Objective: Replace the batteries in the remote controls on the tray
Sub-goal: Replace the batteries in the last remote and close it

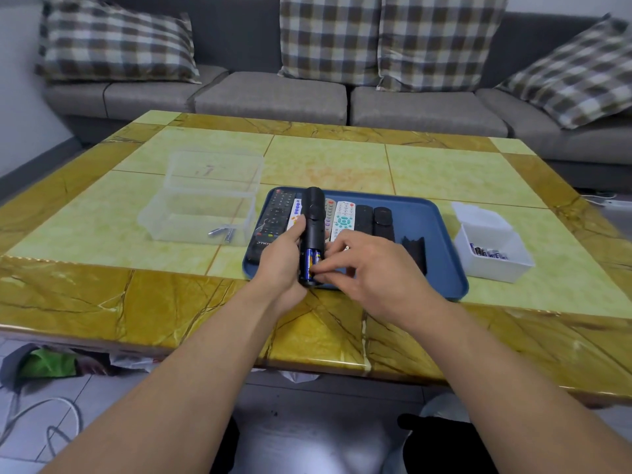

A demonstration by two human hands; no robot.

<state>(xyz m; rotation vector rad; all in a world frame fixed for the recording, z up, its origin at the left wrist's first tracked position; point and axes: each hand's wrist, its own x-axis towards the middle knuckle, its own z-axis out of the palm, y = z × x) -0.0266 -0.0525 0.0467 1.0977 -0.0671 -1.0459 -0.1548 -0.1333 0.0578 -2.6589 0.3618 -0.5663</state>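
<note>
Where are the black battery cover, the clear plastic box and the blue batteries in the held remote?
black battery cover (414, 253): head view, its middle.
clear plastic box (205, 196): head view, front wall.
blue batteries (312, 263): head view, blue casing.

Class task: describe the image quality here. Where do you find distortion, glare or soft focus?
Head view: wide-angle bending curves the table edges; soft glare on its glossy near border; even indoor light, faint shadows; hands and remote fairly sharp, sofa slightly soft.
</note>
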